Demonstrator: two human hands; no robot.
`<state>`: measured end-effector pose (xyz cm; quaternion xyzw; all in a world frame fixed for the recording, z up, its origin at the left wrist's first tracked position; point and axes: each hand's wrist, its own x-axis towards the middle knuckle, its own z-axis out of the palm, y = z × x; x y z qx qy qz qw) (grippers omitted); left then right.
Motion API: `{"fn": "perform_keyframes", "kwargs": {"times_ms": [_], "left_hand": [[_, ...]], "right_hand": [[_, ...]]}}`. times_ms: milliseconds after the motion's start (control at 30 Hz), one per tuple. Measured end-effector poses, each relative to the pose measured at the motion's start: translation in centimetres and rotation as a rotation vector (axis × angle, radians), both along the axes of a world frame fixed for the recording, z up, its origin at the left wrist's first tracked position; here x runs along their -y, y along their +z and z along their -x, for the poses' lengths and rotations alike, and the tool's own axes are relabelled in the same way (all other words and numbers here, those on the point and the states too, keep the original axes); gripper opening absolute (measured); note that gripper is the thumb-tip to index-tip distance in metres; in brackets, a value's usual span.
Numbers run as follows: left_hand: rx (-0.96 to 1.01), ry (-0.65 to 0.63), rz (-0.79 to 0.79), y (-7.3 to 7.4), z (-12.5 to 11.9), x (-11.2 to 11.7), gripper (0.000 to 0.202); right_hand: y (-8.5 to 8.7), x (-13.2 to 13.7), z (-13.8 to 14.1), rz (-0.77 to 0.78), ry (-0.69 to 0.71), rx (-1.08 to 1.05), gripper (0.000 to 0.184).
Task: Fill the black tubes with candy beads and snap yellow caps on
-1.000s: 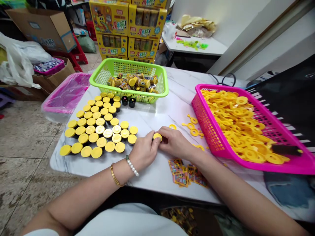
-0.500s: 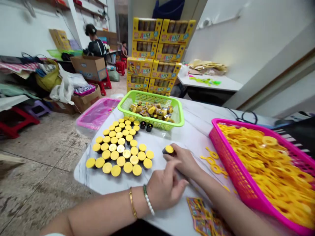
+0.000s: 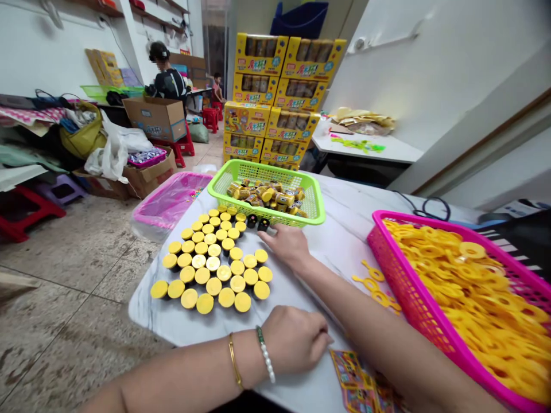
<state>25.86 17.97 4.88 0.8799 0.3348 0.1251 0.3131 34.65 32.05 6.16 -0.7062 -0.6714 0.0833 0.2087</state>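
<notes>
My right hand point(image 3: 287, 245) reaches across the table with its forefinger stretched out and the other fingers partly hidden. Its fingertips are close to two small black pieces point(image 3: 263, 224) in front of the green basket; I cannot tell whether they touch. Left of it stand many black cups with flat yellow tops point(image 3: 224, 272), grouped closely together. My left hand point(image 3: 297, 339) is curled closed above the front of the table; whatever its fingers may hold is hidden. Near it lie colourful printed cards point(image 3: 355, 376), partly covered by my right forearm.
The green basket point(image 3: 319, 209) holds yellow-and-brown printed cylinders. On the right, a pink basket point(image 3: 398, 295) is full of yellow ring-shaped pieces, with several loose rings point(image 3: 373, 284) beside it. A lined pink tub point(image 3: 161, 201) stands left. Yellow boxes point(image 3: 271, 120) are stacked behind; people sit farther back.
My right hand has left a yellow-topped cup at the group's right edge and moved forward and left toward the black pieces. My left hand's fingers have curled closed.
</notes>
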Motion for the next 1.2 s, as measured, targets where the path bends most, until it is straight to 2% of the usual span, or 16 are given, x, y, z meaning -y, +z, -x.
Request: {"fn": "perform_keyframes", "kwargs": {"times_ms": [133, 233, 300, 433, 533, 633, 800, 833, 933, 1000, 1100, 1200], "left_hand": [[0.081, 0.048, 0.026, -0.5, 0.4, 0.0, 0.016], [0.207, 0.151, 0.036, -0.8, 0.7, -0.2, 0.016], [0.329, 0.214, 0.017, -0.8, 0.8, -0.1, 0.023], [0.512, 0.323, -0.113, -0.2, 0.6, 0.3, 0.039], [0.531, 0.370, -0.199, 0.2, 0.5, 0.4, 0.045], [0.467, 0.396, -0.223, 0.1, 0.5, 0.2, 0.051], [0.396, 0.332, -0.138, -0.8, 0.7, -0.7, 0.035], [0.392, 0.312, -0.110, -0.9, 0.7, -0.8, 0.033], [0.378, 0.311, -0.049, -0.7, 0.9, -0.8, 0.036], [0.346, 0.327, -0.014, -0.2, 0.9, -0.4, 0.034], [0.258, 0.296, 0.104, -0.5, 0.4, -0.1, 0.025], [0.185, 0.273, 0.127, -2.3, -0.6, -1.3, 0.042]], "right_hand": [[0.2, -1.3, 1.0, 0.015, -0.034, 0.045, 0.041], [0.4, -0.3, -0.5, 0.026, 0.006, 0.036, 0.034], [0.5, 2.0, -2.1, 0.048, 0.038, 0.030, 0.030], [0.4, 8.9, -5.2, 0.113, 0.112, -0.039, 0.022], [0.3, 13.4, -6.4, 0.128, 0.199, -0.159, 0.022], [0.3, 15.8, -6.5, 0.124, 0.221, -0.194, 0.027], [1.1, 15.9, -7.1, 0.205, 0.285, -0.188, 0.037], [1.3, 15.6, -7.5, 0.180, 0.236, -0.160, 0.036], [1.6, 14.7, -8.8, 0.017, -0.058, 0.065, 0.030], [1.5, 14.4, -9.5, -0.004, -0.152, 0.207, 0.036], [0.4, 13.9, -10.6, 0.091, 0.002, 0.147, 0.031], [-1.0, 12.5, -11.5, 0.009, 0.044, 0.098, 0.031]]}}
